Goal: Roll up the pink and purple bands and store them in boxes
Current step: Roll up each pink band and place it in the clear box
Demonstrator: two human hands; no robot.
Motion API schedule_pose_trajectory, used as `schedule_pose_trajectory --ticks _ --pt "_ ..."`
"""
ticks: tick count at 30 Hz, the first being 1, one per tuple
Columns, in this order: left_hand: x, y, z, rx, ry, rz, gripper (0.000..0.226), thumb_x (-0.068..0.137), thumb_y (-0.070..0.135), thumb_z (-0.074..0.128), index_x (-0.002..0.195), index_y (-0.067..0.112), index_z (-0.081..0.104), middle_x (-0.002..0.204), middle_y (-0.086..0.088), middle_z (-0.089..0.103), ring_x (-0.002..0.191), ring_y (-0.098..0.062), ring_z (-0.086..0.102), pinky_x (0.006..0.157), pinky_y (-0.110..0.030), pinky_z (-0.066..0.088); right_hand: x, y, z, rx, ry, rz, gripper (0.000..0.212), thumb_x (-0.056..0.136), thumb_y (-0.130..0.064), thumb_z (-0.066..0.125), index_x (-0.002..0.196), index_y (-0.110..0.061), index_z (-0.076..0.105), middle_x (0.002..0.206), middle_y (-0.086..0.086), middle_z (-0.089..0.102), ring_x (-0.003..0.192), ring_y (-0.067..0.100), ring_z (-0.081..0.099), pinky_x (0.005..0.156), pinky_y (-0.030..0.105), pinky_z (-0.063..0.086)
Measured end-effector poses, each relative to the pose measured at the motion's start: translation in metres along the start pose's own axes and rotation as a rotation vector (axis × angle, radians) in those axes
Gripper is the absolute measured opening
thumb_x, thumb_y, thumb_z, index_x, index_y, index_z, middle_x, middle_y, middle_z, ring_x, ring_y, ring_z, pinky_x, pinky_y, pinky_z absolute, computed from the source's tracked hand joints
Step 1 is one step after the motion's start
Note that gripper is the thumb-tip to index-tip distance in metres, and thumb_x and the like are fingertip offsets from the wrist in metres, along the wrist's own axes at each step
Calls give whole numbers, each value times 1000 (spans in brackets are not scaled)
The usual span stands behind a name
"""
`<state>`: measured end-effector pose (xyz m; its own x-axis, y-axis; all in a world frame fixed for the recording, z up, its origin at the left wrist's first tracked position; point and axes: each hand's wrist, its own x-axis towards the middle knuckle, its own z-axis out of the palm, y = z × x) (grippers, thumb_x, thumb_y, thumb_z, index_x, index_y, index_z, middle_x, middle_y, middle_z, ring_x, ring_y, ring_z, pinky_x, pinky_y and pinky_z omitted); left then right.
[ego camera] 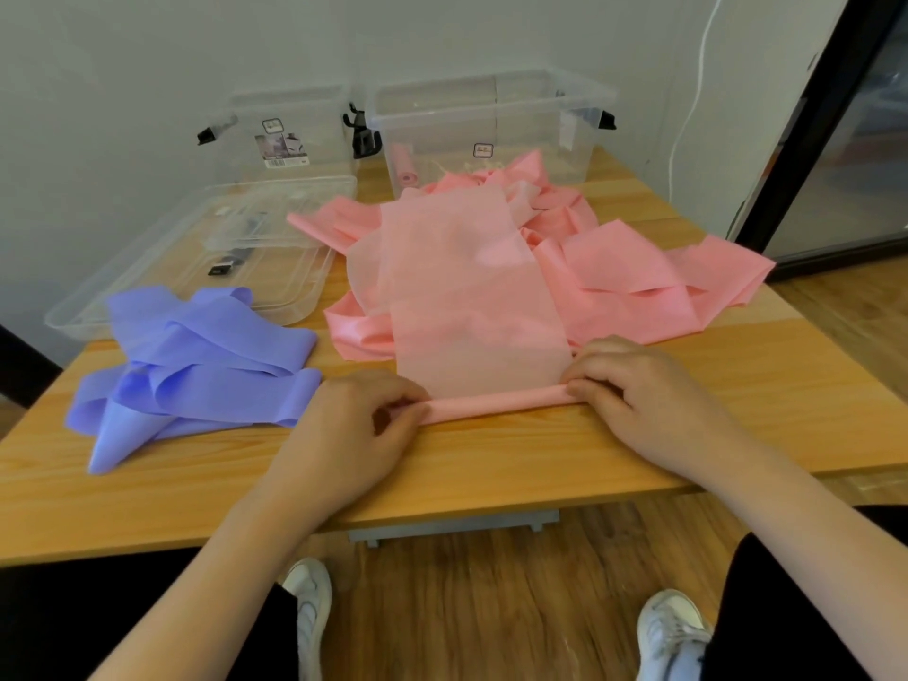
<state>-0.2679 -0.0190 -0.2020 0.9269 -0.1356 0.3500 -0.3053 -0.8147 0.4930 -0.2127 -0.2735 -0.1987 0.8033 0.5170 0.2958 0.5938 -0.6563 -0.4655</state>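
Both hands pinch the thin pink roll point(496, 404) at the table's point(442, 464) near edge, left hand point(354, 425) and right hand point(638, 390) at its ends, fingers curled tight. Uneven pressure could skew it; the loose pink pile point(614, 267) behind may snag.

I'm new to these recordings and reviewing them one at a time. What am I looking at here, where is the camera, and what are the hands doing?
There is no machine: one camera worn on a person's head looks down at their bare hands. The left hand and right hand pinch the two ends of a pink band, whose near edge is rolled into a thin tube on the wooden table. More pink bands lie heaped behind it, purple bands to the left. At the back stand two clear boxes; the right one already holds a pink roll. A clear lid lies flat nearby.
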Motion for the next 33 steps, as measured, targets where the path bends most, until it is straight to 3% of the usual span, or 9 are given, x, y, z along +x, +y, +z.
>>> schedule_pose_trajectory --ticks 5,10,13,17,20,23,26,30,33 --pt "1 2 5 -12 77 -87 18 80 10 68 89 24 61 78 15 55 74 2 53 65 -5 39 0 -5 7 -64 71 83 8 89 -17 57 95 -19 62 86 -12 55 79 -1 45 70 13 33" --pt "0 3 4 70 54 -39 11 78 30 65 80 19 68 87 9 56 73 -9 53 64 -22 47 3 -6 6 -55 90 31 7 83 -13 63 78 -17 62 78 -11 52 80 8 47 72 13 33" --pt "0 1 1 64 -18 -28 21 73 39 59 84 23 67 85 13 57 80 -4 50 69 -15 40 2 -5 2 -54 -4 -29 5 81 -22 67 83 -17 67 80 -19 52 84 10 50 77 24 38" --pt "-1 2 2 12 25 -77 6 84 22 61 87 22 67 75 18 59 81 0 54 66 -8 38 2 -5 3 -14 32 4 10 86 -14 61 91 -13 69 86 -12 57 86 9 51 77 18 36" --pt "-2 4 4 -21 37 -128 13 83 15 62 90 26 63 72 18 57 80 1 53 65 -5 38 1 -6 6 9 41 66 10 89 -18 57 93 -20 65 88 -9 60 83 8 52 70 18 36" --pt "-3 5 6 63 53 -103 16 80 20 65 90 30 58 75 14 53 70 -5 52 65 -13 41 1 -6 6 -35 57 102 9 83 -23 64 85 -25 55 79 -6 56 73 6 49 65 23 39" --pt "-2 2 5 76 63 -34 11 77 25 64 88 25 64 86 10 52 75 -5 49 66 -14 39 3 -5 4 -27 74 50 9 78 -20 69 76 -20 60 80 -7 54 77 8 49 70 26 40" --pt "-2 1 3 27 -54 57 26 76 44 53 87 23 67 83 14 58 80 -2 49 73 -13 39 3 0 -1 -43 -29 -32 14 73 -28 73 82 -18 67 85 -12 57 84 3 46 76 21 36" --pt "-1 0 3 6 -34 42 26 80 39 52 86 20 68 76 15 60 78 -3 53 69 -9 39 2 1 -1 -32 -10 -48 6 81 -18 68 86 -15 69 84 -12 58 84 2 47 75 14 35"
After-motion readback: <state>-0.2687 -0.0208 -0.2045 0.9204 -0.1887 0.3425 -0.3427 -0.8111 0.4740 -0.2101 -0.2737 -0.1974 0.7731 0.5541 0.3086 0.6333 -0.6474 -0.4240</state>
